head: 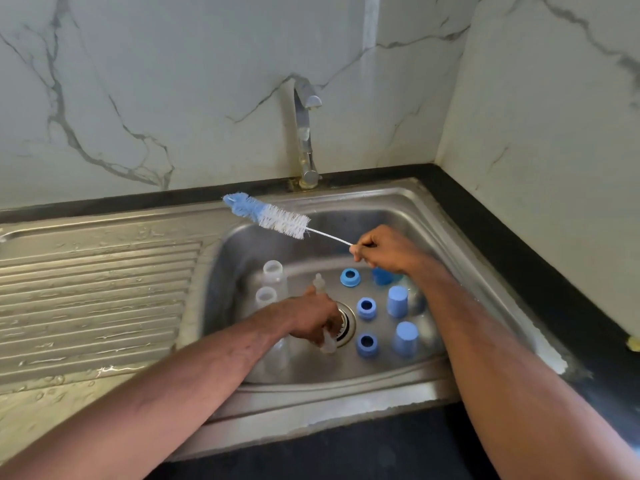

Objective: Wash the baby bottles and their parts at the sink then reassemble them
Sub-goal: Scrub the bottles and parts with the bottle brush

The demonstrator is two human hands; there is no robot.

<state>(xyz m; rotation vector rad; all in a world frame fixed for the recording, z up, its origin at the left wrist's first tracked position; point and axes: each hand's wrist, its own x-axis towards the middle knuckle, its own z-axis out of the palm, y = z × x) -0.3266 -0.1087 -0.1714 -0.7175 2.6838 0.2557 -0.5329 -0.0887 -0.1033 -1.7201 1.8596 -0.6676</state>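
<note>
My right hand grips the thin wire handle of a blue and white bottle brush, which points up and left over the steel sink. My left hand is down in the basin near the drain, its fingers curled round a clear nipple. Clear bottles stand at the left: one, another, a third partly behind my wrist. Three blue collar rings and blue caps lie to the right.
A steel tap stands behind the basin, no water running. The ribbed draining board on the left is wet. A black counter runs along the right, under marble walls. Another blue part sits under my right hand.
</note>
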